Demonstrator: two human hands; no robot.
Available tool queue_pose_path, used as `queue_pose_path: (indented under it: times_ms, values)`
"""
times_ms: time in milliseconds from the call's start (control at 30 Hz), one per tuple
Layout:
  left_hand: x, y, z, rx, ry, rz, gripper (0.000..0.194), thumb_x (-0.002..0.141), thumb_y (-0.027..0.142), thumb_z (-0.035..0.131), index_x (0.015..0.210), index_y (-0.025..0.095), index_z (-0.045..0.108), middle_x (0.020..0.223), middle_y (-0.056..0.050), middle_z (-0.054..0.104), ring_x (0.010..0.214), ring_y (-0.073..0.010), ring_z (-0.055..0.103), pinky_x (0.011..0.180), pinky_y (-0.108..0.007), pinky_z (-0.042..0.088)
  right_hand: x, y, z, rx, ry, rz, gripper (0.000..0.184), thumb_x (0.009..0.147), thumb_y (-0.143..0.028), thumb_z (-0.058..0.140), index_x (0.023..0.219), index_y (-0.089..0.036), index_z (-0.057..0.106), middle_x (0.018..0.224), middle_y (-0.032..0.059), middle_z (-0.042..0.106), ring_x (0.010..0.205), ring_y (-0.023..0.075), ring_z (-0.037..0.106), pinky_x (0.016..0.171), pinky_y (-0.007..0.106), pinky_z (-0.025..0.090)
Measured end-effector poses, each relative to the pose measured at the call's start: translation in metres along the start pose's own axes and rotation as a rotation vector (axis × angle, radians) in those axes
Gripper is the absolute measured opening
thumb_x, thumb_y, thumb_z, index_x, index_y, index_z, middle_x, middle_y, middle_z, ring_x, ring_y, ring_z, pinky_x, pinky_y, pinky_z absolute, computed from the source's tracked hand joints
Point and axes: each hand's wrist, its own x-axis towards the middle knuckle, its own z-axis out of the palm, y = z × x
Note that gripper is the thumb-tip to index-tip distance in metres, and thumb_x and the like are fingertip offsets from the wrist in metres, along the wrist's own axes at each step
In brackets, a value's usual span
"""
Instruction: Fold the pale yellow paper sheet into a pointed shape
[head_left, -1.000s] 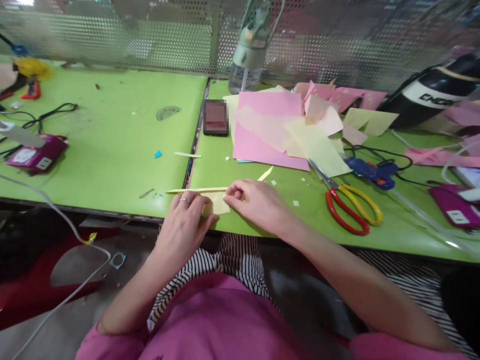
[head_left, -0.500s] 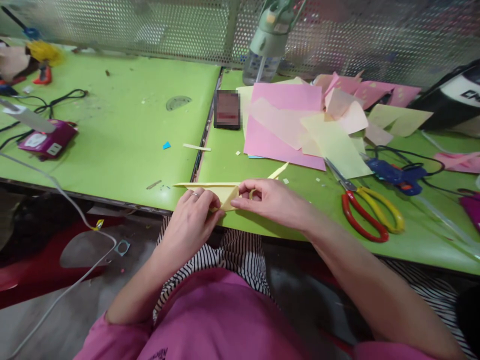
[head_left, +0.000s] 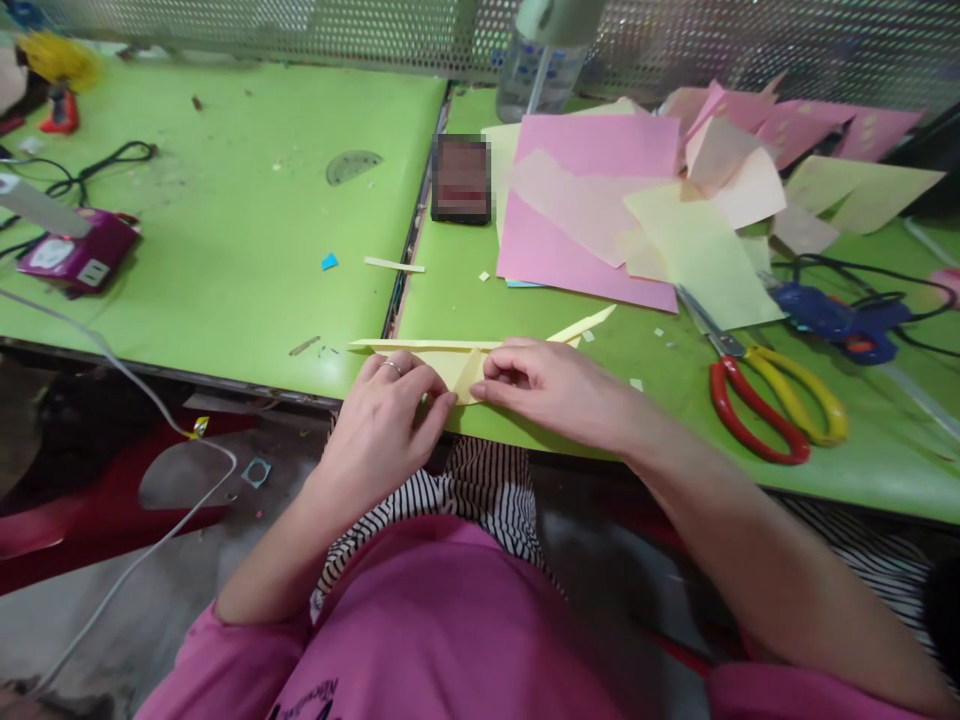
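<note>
A long, folded piece of pale yellow paper [head_left: 458,364] lies at the near edge of the green table [head_left: 225,270]. My left hand [head_left: 387,415], with a ring on one finger, pinches its left half. My right hand [head_left: 551,385] pinches the paper just right of the middle, fingertips almost meeting the left hand's. One thin pointed end of the paper sticks out left, the other slants up to the right past my right hand.
Red-and-yellow scissors [head_left: 765,395] lie right of my hands. Pink and yellow paper sheets [head_left: 592,220] are piled behind, with a phone [head_left: 460,178], a water bottle [head_left: 536,60], a blue glue gun [head_left: 832,315] and cables. A magenta device [head_left: 75,252] sits far left.
The view has shifted and dropped a little. My hands stay on the yellow paper, and the fingertips have closed in on its middle fold.
</note>
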Motion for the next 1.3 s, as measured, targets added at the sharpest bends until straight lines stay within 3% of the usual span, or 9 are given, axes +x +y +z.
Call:
queue_pose_path:
  times_ms: [533,967,1300]
  values:
    - [-0.002,-0.003,0.011,0.089,0.077,-0.018,0.015,0.09,0.023,0.055,0.076,0.018,0.053,0.093,-0.007,0.056,0.091,-0.0215,0.053,0.085,-0.038,0.045,-0.002,-0.008,0.011,-0.112,0.113,0.04,0.02,0.085,-0.033,0.057,0.071,-0.019,0.059,0.075,0.0017,0.059,0.064,0.013,0.048,0.06,0.029,0.032]
    - [-0.002,-0.01,0.017,0.132,0.112,0.072,0.014,0.093,0.024,0.05,0.08,0.018,0.052,0.093,-0.007,0.057,0.088,-0.0203,0.054,0.083,-0.039,0.045,-0.005,-0.007,0.014,-0.144,0.122,0.014,0.018,0.088,-0.032,0.053,0.076,-0.019,0.056,0.081,0.0033,0.059,0.071,0.0157,0.051,0.065,0.03,0.035]
    - [-0.002,-0.005,0.018,0.14,0.131,0.051,0.012,0.092,0.021,0.049,0.082,0.018,0.052,0.094,-0.008,0.057,0.089,-0.0217,0.054,0.083,-0.04,0.046,-0.006,-0.005,0.017,-0.137,0.146,0.003,0.019,0.088,-0.033,0.051,0.077,-0.019,0.057,0.081,0.0037,0.059,0.072,0.0161,0.053,0.066,0.031,0.035]
